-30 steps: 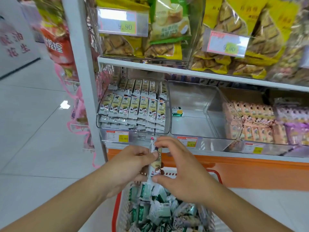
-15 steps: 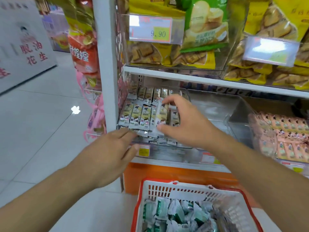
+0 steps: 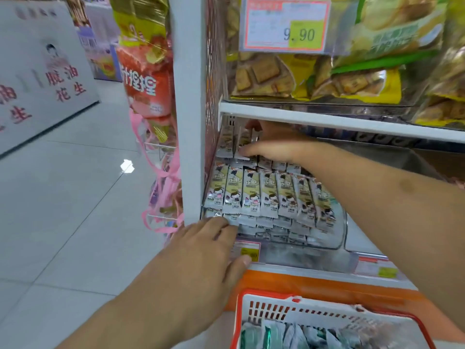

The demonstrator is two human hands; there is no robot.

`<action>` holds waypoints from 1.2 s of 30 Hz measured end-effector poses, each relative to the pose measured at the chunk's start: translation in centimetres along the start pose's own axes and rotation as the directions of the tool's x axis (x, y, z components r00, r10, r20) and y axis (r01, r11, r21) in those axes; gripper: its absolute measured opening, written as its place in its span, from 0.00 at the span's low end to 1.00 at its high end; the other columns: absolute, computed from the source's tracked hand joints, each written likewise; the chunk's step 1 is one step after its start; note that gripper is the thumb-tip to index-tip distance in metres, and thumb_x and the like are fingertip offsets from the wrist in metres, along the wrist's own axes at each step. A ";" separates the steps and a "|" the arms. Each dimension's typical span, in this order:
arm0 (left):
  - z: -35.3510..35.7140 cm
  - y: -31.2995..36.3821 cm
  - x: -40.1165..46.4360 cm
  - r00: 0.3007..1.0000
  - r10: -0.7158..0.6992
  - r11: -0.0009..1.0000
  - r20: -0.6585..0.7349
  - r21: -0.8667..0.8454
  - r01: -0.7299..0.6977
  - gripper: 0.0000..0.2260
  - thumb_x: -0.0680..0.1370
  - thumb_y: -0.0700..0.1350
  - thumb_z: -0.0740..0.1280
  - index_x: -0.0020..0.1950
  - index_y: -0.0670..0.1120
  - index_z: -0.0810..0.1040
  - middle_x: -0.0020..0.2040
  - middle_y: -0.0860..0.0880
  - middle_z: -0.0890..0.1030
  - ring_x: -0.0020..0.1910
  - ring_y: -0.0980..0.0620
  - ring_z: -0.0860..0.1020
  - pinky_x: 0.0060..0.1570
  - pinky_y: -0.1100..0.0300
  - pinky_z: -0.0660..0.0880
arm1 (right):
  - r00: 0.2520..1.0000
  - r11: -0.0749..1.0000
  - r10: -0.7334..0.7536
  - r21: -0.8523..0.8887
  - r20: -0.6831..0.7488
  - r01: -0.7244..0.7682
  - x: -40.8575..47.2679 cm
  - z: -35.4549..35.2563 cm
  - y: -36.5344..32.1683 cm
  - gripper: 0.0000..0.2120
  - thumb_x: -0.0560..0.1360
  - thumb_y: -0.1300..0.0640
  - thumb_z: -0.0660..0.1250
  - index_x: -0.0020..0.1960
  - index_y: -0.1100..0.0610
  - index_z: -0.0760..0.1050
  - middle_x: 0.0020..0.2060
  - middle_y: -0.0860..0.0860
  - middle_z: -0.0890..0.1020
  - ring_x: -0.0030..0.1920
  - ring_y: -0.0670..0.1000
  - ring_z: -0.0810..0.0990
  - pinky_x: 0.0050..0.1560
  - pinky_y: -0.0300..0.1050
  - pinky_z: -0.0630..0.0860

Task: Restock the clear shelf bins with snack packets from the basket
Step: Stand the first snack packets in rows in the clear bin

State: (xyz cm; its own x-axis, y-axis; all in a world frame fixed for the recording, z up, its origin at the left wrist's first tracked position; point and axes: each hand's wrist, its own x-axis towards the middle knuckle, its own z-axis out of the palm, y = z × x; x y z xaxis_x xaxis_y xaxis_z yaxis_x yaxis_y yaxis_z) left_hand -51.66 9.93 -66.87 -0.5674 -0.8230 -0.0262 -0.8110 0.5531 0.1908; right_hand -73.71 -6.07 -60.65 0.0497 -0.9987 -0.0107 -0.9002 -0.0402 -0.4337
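Observation:
The clear bin (image 3: pixel 340 233) on the lower shelf holds rows of cream-and-silver snack packets (image 3: pixel 266 192) standing side by side. My right hand (image 3: pixel 276 144) reaches under the upper shelf to the bin's back row and pinches one snack packet (image 3: pixel 242 143) between thumb and fingers, set among the packets there. My left hand (image 3: pixel 201 255) lies with straight fingers against the bin's lower front corner, next to the price label (image 3: pixel 247 250). Below, the white basket with a red rim (image 3: pixel 302 314) holds several green-and-silver packets (image 3: pixel 274 335).
A white shelf post (image 3: pixel 187 109) stands left of the bin. The upper shelf (image 3: pixel 327 119) carries yellow biscuit bags behind a 9.90 tag (image 3: pixel 286 23). Red snack bags (image 3: pixel 142 79) and pink ribbons hang at the post's left. Tiled floor (image 3: pixel 63 197) stretches left. Another clear bin (image 3: pixel 392 157) sits right.
My right hand has carried the packet from the bin's front rows deeper to the back row. My left hand moved forward onto the bin's front. The view came closer to the shelf.

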 end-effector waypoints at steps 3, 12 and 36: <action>0.3 -0.1 0.1 1.000 -0.024 0.999 0.004 -0.026 0.024 0.40 0.72 0.70 0.31 0.80 0.60 0.55 0.78 0.63 0.57 0.77 0.59 0.58 0.77 0.60 0.56 | 1.000 0.999 -0.011 0.044 0.016 0.011 0.4 0.0 0.0 0.30 0.75 0.41 0.76 0.72 0.46 0.69 0.67 0.47 0.76 0.59 0.49 0.76 0.62 0.47 0.76; -0.4 0.7 0.2 0.999 -0.043 0.999 0.026 -0.031 0.043 0.28 0.83 0.66 0.45 0.81 0.58 0.57 0.79 0.60 0.57 0.78 0.58 0.58 0.78 0.58 0.57 | 1.000 0.987 -0.019 0.159 -0.025 0.022 -1.0 0.7 0.8 0.31 0.75 0.42 0.76 0.73 0.43 0.67 0.72 0.46 0.72 0.64 0.49 0.73 0.61 0.47 0.70; 15.9 6.2 -2.5 0.812 -0.272 0.962 0.516 0.128 0.241 0.34 0.85 0.61 0.52 0.82 0.39 0.47 0.77 0.36 0.65 0.69 0.38 0.75 0.66 0.45 0.74 | 0.788 0.893 0.431 -0.333 0.440 -0.302 -33.7 16.9 29.2 0.20 0.79 0.58 0.64 0.69 0.62 0.68 0.51 0.55 0.76 0.49 0.56 0.77 0.47 0.49 0.76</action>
State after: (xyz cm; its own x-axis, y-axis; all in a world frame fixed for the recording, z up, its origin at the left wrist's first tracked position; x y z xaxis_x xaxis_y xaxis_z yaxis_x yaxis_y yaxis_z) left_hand -57.52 17.48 -81.18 -0.3137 -0.7520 -0.5798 -0.9351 0.3507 0.0512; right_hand -94.33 26.99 -88.20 -0.1581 -0.7903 -0.5920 -0.9632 0.2555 -0.0839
